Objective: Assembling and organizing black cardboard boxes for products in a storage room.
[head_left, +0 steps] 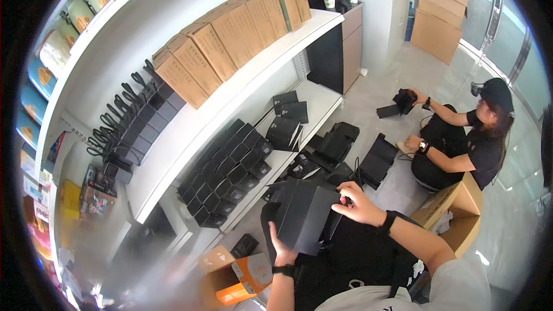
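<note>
A black box (304, 219) was held tilted above the dark-clothed lap (357, 256), with nothing firm like a table seen beneath it. Its lower left side was held by the left grip (281, 246), the thumb laid along the face and the other fingers largely hidden. At the upper right edge the right grip (360, 207) was curled narrow, thumb and forefinger brought near each other; whether an edge or a flap was pinched there could not be told.

Most of the weight seemed to be borne by the left grip, so a slip was judged the likeliest fault: if the box were pulled sharply from the right, it could be twisted off the left palm and dropped onto the lap or the floor (368, 89). Should it be open, loose contents could be spilled by the same tilt; its inside was not seen. A corner or flap could also be creased if too hard a pinch were applied.

Little clear room was left around it. By a careless swing, the rows of black boxes (224, 173) on the lower white shelf (324, 99) could be knocked, or the open orange carton (253, 270) nudged. A dropped piece could easily be lost among the dark cases (377, 158) near the seated co-worker (487, 152).
</note>
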The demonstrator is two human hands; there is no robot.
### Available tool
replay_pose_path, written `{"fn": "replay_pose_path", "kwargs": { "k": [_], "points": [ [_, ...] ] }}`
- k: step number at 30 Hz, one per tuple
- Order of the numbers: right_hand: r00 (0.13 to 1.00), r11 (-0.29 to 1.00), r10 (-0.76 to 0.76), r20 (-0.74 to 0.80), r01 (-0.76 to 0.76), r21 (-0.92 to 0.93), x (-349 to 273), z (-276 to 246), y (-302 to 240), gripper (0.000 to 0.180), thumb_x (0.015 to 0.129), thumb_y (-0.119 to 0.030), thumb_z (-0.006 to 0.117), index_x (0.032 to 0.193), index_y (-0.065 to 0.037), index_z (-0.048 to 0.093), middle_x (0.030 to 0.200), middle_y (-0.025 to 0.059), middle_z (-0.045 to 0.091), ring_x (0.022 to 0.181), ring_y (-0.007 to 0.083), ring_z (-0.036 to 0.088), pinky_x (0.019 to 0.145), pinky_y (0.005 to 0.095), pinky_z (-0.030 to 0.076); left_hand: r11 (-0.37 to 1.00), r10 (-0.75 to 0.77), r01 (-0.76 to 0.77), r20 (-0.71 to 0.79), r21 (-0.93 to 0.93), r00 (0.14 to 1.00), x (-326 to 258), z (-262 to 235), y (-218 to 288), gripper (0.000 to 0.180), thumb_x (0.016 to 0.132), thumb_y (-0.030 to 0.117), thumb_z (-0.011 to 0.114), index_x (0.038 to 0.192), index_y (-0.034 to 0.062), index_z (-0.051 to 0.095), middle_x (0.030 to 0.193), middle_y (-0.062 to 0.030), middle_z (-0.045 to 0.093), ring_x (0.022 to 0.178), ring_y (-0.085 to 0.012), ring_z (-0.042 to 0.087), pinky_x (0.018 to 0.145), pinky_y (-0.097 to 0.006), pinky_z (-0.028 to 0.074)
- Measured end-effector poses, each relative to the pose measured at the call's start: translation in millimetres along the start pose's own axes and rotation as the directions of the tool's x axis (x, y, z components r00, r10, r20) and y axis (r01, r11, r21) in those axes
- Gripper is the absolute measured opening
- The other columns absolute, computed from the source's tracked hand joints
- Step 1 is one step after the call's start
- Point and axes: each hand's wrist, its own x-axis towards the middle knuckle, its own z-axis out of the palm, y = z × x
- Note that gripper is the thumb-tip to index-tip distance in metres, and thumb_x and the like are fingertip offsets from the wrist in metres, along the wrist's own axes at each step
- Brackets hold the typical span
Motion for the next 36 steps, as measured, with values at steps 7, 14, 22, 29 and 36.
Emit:
{"fn": "replay_pose_path", "kwargs": {
  "k": [7,14,22,29,36],
  "points": [
    [0.98,0.996,-0.014,0.201,-0.004,0.088,27,-7,44,0.025,0.092,-0.028,0.072,0.086,-0.007,0.059,0.132,0.0166,0.045,0.124,0.0275,0.046,0.105,0.0371,0.037,0.997,-0.073,0.068,-0.122,-0.042,0.99,24,-27,-2,0.063,0.091,0.055,0.055,0.133,0.0078,0.06,0.132,-0.0129,0.063,0.119,-0.0343,0.058,0.105,-0.046,0.044],
    [0.984,0.997,-0.052,0.173,0.04,0.07,27,-3,24,0.023,0.094,-0.031,0.069,0.103,-0.01,0.063,0.141,0.0164,0.039,0.131,0.033,0.041,0.102,0.0434,0.041,0.995,-0.085,0.081,-0.067,-0.06,0.994,44,-53,1,0.056,0.091,0.051,0.056,0.122,0.0055,0.064,0.122,-0.0138,0.068,0.108,-0.0333,0.063,0.098,-0.044,0.049],
    [0.962,0.994,-0.106,0.253,0.103,0.026,19,-7,8,0.032,0.094,-0.028,0.07,0.12,-0.011,0.064,0.148,0.0078,0.031,0.122,0.0178,0.043,0.085,0.0273,0.046,0.997,-0.075,0.074,-0.161,-0.015,0.984,42,-55,-1,0.047,0.094,0.046,0.055,0.114,0.005,0.066,0.115,-0.0133,0.07,0.102,-0.0321,0.065,0.092,-0.042,0.052],
    [0.961,0.996,-0.087,0.264,0.088,0.006,19,-12,2,0.035,0.087,-0.032,0.077,0.116,-0.016,0.067,0.143,0.0151,0.038,0.133,0.0331,0.039,0.102,0.0406,0.043,0.988,-0.155,0.155,0.024,-0.006,0.988,36,-13,2,0.057,0.1,0.053,0.047,0.133,0.0081,0.059,0.133,-0.0111,0.063,0.118,-0.0312,0.059,0.102,-0.043,0.047],
    [0.997,0.997,-0.077,0.026,0.077,-0.009,26,-10,12,0.034,0.084,-0.018,0.08,0.092,-0.009,0.049,0.103,0.0078,0.046,0.098,0.0239,0.049,0.086,0.0355,0.041,0.975,-0.163,0.152,0.057,0.163,0.985,7,19,11,0.101,0.086,0.087,0.033,0.152,0.0109,0.038,0.15,-0.0086,0.048,0.132,-0.032,0.05,0.104,-0.049,0.044]
  ]
}}
